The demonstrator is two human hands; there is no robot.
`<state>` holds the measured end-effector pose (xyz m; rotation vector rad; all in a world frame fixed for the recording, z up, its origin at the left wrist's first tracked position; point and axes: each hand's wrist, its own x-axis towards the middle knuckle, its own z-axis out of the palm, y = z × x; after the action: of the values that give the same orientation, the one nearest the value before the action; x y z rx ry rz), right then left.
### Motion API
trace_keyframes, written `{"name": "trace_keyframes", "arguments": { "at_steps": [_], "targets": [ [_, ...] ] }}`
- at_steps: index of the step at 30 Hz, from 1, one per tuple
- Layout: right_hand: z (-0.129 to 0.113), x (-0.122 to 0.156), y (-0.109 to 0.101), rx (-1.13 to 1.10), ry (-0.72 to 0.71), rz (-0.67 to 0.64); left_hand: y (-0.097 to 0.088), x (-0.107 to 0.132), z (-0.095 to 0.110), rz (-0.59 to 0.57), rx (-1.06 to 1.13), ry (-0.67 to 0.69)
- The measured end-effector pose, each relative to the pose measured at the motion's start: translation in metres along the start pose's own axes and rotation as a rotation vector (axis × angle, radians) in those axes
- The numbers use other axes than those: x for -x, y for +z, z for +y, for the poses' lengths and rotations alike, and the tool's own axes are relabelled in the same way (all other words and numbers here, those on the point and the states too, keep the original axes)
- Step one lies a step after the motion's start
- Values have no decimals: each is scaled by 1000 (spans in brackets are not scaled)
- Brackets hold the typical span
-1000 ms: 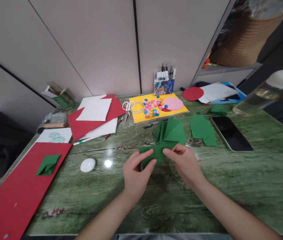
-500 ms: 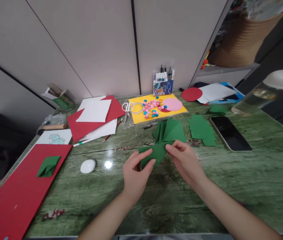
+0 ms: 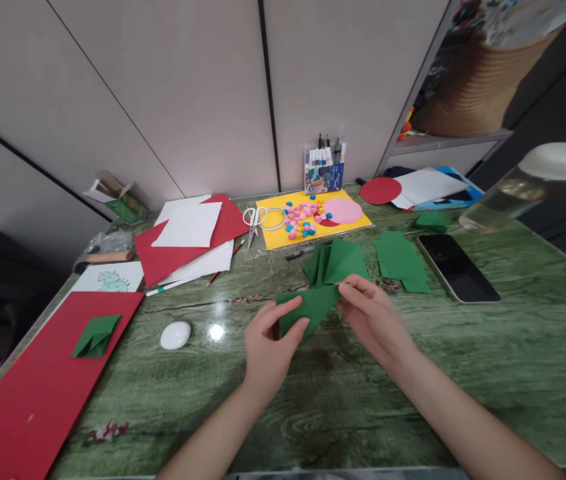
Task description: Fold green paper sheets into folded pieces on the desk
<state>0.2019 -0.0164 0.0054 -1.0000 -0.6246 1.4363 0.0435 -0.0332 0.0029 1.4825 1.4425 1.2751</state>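
A folded green paper piece (image 3: 310, 305) lies between my two hands over the green marbled table (image 3: 463, 373). My left hand (image 3: 269, 347) pinches its left corner between thumb and fingers. My right hand (image 3: 375, 319) grips its right end with closed fingertips. Just behind it rests a fan of folded green paper (image 3: 335, 263).
Flat green paper pieces (image 3: 400, 261) and a black phone (image 3: 455, 268) lie to the right. A red sheet (image 3: 37, 380) with a folded green piece (image 3: 95, 335) lies left, a white pebble (image 3: 175, 335) nearby. Behind are red and white sheets (image 3: 187, 237), scissors (image 3: 257, 219), a yellow sheet with beads (image 3: 307, 220), markers (image 3: 323, 167).
My right hand has slid up and to the right along the green piece, drawing it out longer. The left hand has held its corner almost still.
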Motion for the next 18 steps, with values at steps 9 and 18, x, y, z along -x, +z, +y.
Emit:
{"name": "trace_keyframes", "arguments": {
  "at_steps": [9, 18],
  "targets": [
    [0, -1, -1, -62, -27, 12, 2, 1, 0, -19, 31, -1],
    [4, -5, -2, -100, -18, 56, 3, 2, -2, -35, 54, -74]
  ]
}}
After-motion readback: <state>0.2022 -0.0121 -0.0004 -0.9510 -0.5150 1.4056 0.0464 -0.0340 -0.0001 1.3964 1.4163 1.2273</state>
